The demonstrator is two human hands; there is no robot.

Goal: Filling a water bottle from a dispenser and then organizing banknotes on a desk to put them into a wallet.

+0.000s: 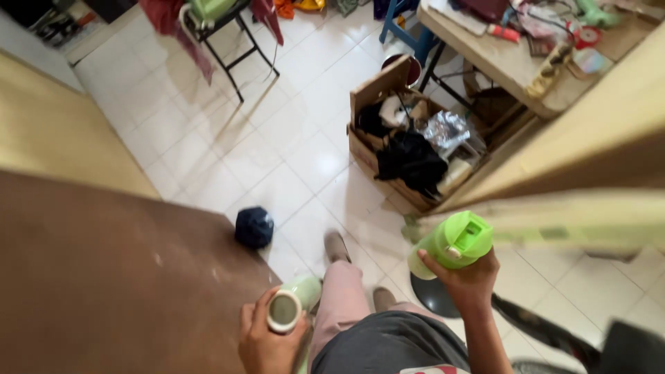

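- While the left hand [267, 339] wraps its fingers around an open pale-green bottle [291, 305], mouth up and just off the corner of the brown worktop [104, 277], the bottle has no cap on, so any tilt could spill whatever is inside; contents can't be seen.
- The right hand [471, 277] grips a bright green lid [457, 241] from below, fingers curled tight on it; it is held in the air, well apart from the bottle, and a slip would send it to the tiled floor [291, 138].
- Both items hang over the person's legs and feet, so a drop could land there.
- A dark blue bundle [254, 226] sits at the worktop edge; a bump could knock it off.
- A cluttered cardboard box [405, 142] stands near the feet, a trip risk when stepping forward.
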